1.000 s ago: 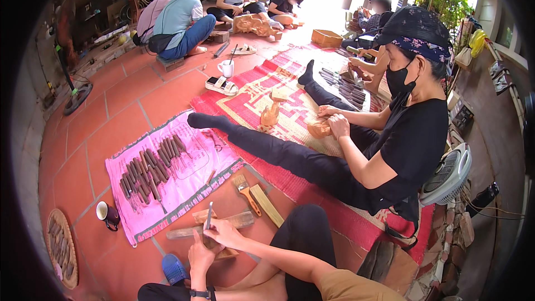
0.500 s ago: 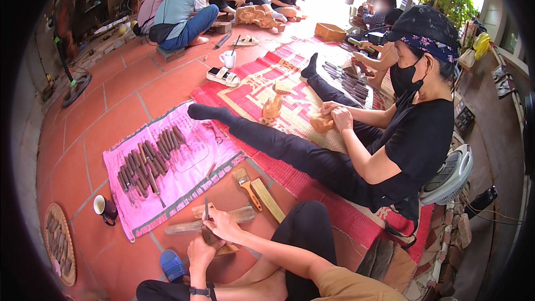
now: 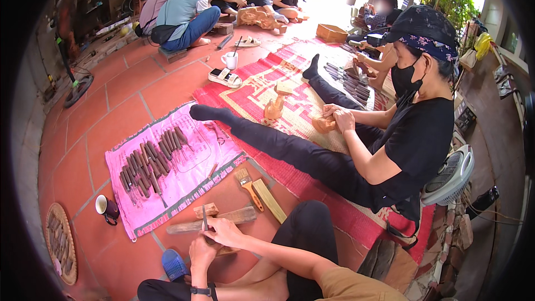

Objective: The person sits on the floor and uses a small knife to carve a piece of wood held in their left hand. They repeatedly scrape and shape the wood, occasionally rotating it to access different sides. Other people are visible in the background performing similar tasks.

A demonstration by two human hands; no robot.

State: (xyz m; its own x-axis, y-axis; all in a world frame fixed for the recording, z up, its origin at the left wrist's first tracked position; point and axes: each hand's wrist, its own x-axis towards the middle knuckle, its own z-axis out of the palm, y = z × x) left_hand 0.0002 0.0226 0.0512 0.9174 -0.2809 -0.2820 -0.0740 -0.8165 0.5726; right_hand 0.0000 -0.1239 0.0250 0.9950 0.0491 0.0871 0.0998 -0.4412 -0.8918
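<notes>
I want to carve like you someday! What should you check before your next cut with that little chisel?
1. Chisel gripped firmly: ok, the right hand is wrapped around it, blade upright.
2. Small wood piece held steady: ok, the left hand grips it from below.
3. Fingers out of the blade's path: cannot tell, the tip is hidden between the hands.
4. Support under the work: ok, a long wood block lies right beside the hands.
5. Spare tools in reach: ok, chisels lie in rows on the pink cloth.
6. Neighbour at a safe distance: ok, the person in black works on another carving, apart.
</notes>
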